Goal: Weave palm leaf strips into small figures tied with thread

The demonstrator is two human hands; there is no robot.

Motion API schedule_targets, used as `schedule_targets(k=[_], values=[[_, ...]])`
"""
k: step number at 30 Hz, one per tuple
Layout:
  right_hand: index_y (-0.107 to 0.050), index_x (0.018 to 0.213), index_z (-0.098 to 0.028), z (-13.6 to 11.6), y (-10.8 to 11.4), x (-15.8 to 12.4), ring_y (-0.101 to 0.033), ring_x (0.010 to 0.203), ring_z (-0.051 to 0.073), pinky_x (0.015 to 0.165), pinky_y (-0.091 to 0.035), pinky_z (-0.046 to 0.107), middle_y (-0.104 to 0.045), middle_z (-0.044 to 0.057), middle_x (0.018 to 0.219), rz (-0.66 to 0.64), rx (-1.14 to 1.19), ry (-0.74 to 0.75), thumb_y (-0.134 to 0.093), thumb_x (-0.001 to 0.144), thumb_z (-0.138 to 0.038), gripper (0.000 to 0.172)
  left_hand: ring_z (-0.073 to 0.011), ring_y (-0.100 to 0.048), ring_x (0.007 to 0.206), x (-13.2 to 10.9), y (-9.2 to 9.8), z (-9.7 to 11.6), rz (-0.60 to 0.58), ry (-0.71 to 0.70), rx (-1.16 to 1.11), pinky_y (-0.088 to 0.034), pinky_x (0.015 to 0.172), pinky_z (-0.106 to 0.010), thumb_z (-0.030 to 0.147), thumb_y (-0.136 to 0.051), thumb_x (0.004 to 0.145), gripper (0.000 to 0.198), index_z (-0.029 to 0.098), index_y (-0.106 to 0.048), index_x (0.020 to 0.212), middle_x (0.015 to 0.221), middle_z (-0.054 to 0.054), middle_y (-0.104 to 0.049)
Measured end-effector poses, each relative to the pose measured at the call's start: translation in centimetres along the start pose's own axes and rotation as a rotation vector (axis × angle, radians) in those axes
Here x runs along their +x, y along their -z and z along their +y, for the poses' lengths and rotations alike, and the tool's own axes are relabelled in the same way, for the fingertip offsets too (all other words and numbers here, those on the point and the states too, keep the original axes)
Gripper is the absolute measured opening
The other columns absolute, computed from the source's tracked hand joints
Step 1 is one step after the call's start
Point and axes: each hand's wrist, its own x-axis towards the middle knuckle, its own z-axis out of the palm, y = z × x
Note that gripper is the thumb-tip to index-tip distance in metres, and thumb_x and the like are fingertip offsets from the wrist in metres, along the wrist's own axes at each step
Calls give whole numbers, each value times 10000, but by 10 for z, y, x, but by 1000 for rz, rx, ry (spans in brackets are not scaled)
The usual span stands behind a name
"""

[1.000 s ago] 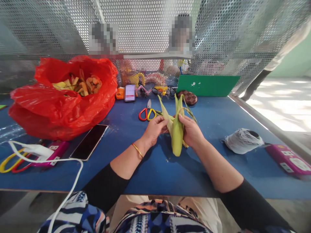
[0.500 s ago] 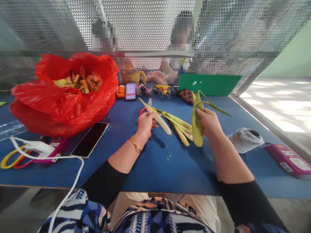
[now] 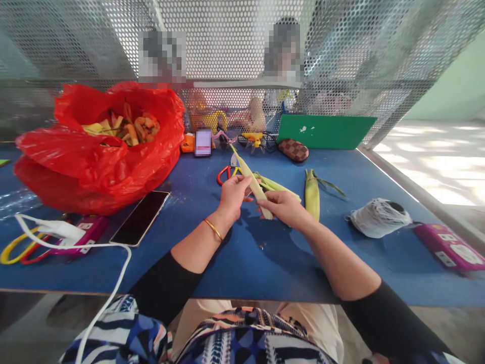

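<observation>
A long, pale green corn husk (image 3: 253, 181) slants between my two hands above the blue table. My left hand (image 3: 235, 194) pinches it along its middle. Near its lower, wider end, my right hand (image 3: 282, 206) grips it between thumb and fingers. Behind the hands, more husk strips (image 3: 276, 186) lie on the table, partly covered by my right hand. To the right rests a greener piece of husk (image 3: 312, 194) with a thin leafy tail, its lower end hidden by my forearm. Scissors (image 3: 224, 175) with red and yellow handles lie just beyond my left hand.
A red plastic bag (image 3: 94, 187) of husk pieces stands at the left. Before it are a phone (image 3: 140, 220) and a white cable (image 3: 125, 268). At right sit a white string roll (image 3: 379, 218) and a purple box (image 3: 449, 245). A perforated metal screen (image 3: 227, 45) rises behind, with people beyond.
My right hand has let go of the greener husk, which now lies on the table. It has moved left and taken the lower end of the pale husk in my left hand.
</observation>
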Motion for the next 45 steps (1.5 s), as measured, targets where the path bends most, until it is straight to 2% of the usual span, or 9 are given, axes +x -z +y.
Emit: schedule_targets(k=[11,18,23,25,29,33,35,40,45], values=[[-579,635,-200,-5,10,6,-547,439,99,386,-381,203,-632,-10,595,268,78,-114,-628,749,-352,196,-76,-310,437,13,9,-8,-88,-292,348,-226,427,-202,233,-663,779,212,178,-634,577,443,59,-396],[-558,589,-199,-1,40,7,-468,416,94,430,-344,223,-523,-33,471,386,-147,-16,-591,734,-371,228,-48,-266,417,23,14,1,163,-202,84,-235,422,-171,214,-595,830,229,168,-551,610,475,83,-357],[-584,664,-202,-3,67,7,-491,459,127,470,-357,256,-503,-36,477,686,-182,34,-606,706,-387,190,-55,-302,410,38,28,13,426,-307,-14,-274,437,-173,211,-531,876,247,180,-544,632,477,86,-365],[-584,692,-201,-4,68,6,-490,464,126,471,-360,258,-510,-34,503,704,-93,42,-625,684,-406,210,-65,-368,421,36,29,11,293,-318,143,-320,455,-182,204,-596,830,217,183,-580,614,472,69,-424],[-602,740,-196,-5,58,7,-465,460,112,490,-377,264,-530,-37,544,488,-49,94,-691,630,-488,325,-155,-597,606,13,22,3,-311,-412,763,-470,603,-261,168,-794,648,93,208,-711,664,632,-16,-659],[-656,823,-187,-3,44,5,-517,550,132,562,-387,269,-597,-21,616,401,-299,203,-723,653,-447,317,-236,-629,975,-10,14,8,-118,-948,1092,-456,899,-373,226,-628,856,134,196,-748,908,967,-96,-728],[-673,868,-194,-3,38,3,-535,606,137,599,-387,265,-623,-21,653,288,-381,275,-737,659,-378,286,-245,-613,1027,-14,13,14,-155,-1015,1156,-430,927,-379,255,-593,889,197,176,-737,998,1026,-111,-720],[-666,896,-193,-5,28,0,-517,600,118,584,-385,251,-614,-34,674,103,-226,306,-774,627,-377,344,-148,-552,636,-5,16,16,-461,-548,1134,-368,610,-266,380,-545,916,326,173,-702,719,625,-14,-613],[-650,868,-176,-6,30,2,-554,618,120,557,-439,253,-629,-5,697,148,138,177,-707,679,-441,331,-91,-425,541,0,17,12,-393,-379,799,-302,545,-244,309,-668,820,233,162,-615,648,562,43,-513]])
